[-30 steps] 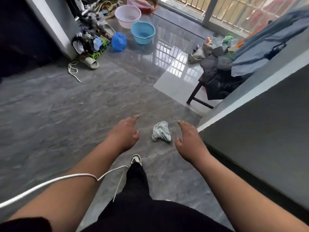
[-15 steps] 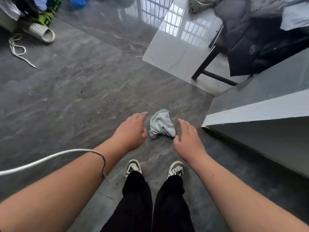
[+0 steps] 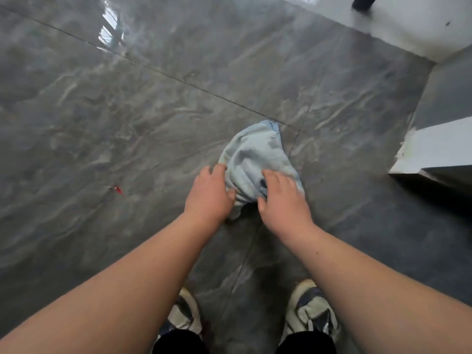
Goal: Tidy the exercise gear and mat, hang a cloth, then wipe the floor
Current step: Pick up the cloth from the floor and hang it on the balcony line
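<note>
No text can be read anywhere (shoes included, too blurred)

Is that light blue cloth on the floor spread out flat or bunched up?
Bunched up. The cloth lies in a crumpled, creased heap on the grey floor, its near end gathered between both hands.

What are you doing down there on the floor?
A person is bending over a crumpled pale blue cloth on the grey tiled floor. Both hands are on it: the left hand at its left edge, the right hand on its right side. Their two shoes stand just behind. No wiping stroke shows yet.
</note>
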Demonstrator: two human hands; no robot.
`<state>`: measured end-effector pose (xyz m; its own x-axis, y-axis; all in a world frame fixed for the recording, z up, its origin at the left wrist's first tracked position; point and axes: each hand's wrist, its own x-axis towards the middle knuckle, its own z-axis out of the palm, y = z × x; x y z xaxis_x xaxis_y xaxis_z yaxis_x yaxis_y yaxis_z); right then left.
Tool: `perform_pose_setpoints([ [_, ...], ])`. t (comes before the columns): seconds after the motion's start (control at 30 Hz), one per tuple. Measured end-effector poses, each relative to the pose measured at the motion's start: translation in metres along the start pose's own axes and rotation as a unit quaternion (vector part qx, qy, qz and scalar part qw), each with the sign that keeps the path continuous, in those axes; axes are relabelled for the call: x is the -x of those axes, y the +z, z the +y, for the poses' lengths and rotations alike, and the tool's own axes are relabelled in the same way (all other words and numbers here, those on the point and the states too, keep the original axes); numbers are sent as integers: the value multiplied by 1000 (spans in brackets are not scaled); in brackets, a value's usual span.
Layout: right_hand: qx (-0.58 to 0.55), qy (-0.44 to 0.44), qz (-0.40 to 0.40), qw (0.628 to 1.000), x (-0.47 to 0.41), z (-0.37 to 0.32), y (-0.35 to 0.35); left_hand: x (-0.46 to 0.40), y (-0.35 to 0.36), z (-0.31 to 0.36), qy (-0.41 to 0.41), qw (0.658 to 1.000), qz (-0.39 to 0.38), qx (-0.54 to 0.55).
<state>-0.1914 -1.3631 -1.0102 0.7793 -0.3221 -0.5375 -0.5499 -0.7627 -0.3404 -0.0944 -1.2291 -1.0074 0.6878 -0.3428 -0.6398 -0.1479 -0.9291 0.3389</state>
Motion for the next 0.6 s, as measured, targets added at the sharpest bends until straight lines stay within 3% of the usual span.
perform_pose_setpoints([
  [0.17,43,19,53,997,-22,1,13,-17,12,-3,-3,998,36,43],
  [0.3,-9,16,57,998,-13,-6,-18,-5,-12,7,-1,997,26,78],
  [0.6,-126,-29,138,982,69,-90,-180,106,-177,56,81,985,37,145],
])
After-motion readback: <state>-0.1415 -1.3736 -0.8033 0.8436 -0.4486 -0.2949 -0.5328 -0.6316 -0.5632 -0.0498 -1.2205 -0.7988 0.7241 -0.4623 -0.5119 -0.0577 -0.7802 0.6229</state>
